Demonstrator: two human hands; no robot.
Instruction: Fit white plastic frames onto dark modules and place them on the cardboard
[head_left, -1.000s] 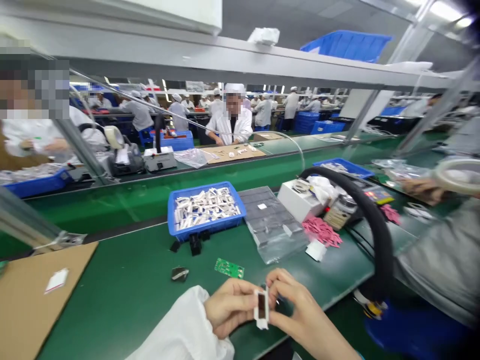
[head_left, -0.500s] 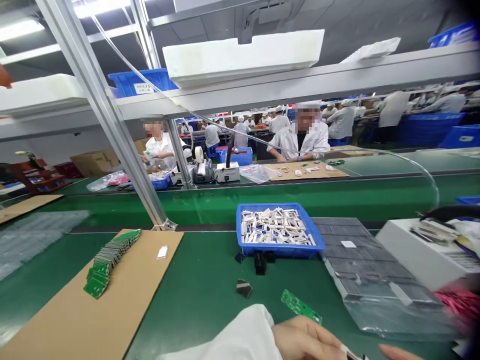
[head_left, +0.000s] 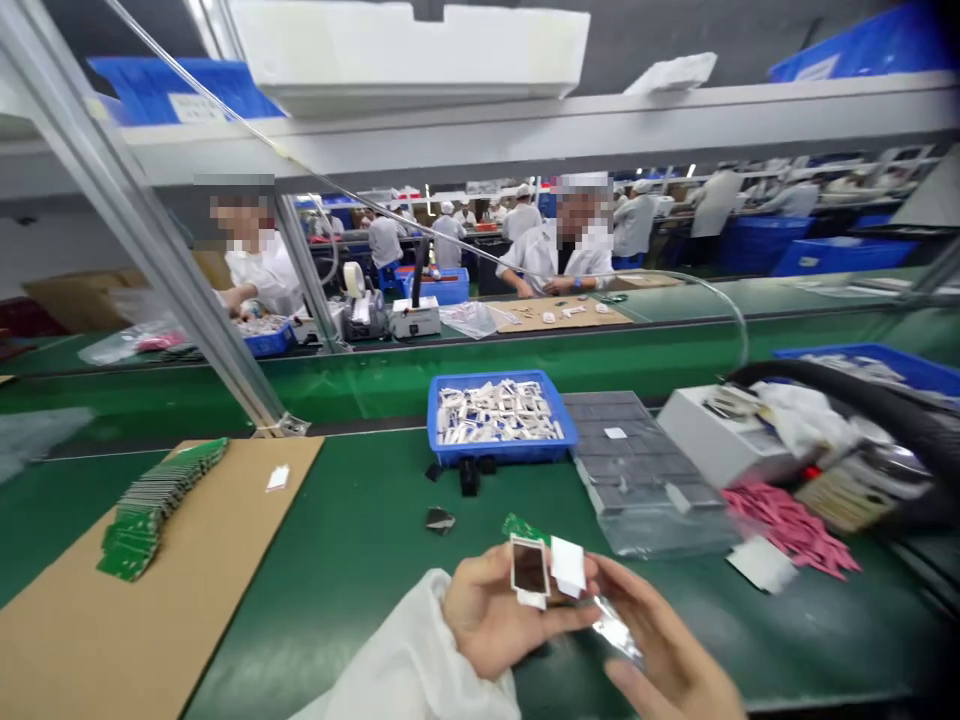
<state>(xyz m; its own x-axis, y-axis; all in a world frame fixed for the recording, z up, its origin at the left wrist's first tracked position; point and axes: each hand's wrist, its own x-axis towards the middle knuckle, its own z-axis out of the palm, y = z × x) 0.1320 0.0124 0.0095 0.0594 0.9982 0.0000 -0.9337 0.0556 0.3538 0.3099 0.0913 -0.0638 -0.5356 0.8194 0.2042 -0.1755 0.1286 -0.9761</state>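
Note:
My left hand [head_left: 491, 615], coming from a white sleeve, is closed on a small white-framed display [head_left: 529, 568] with a dark brown window. Beside it, at the fingertips of my right hand [head_left: 671, 630], is a small white square panel [head_left: 568, 567]. A shiny silver piece [head_left: 616, 632] shows lower down between the thumb and fingers of that hand; its kind is unclear. Behind the hands a green circuit board [head_left: 523, 527] lies partly hidden on the green bench. A small dark piece [head_left: 439, 520] rests to their left.
A blue tray [head_left: 433, 425] of white frames stands beyond the hands, with black pieces in front. Rightward lie grey trays [head_left: 622, 440] in plastic, pink strips [head_left: 799, 530] and a white machine [head_left: 712, 435]. Fanned circuit boards [head_left: 154, 510] lie on cardboard [head_left: 247, 520]. Co-workers sit opposite.
The view has turned right and down. Both hands have come further into view, and the display, white panel and silver piece now show between them.

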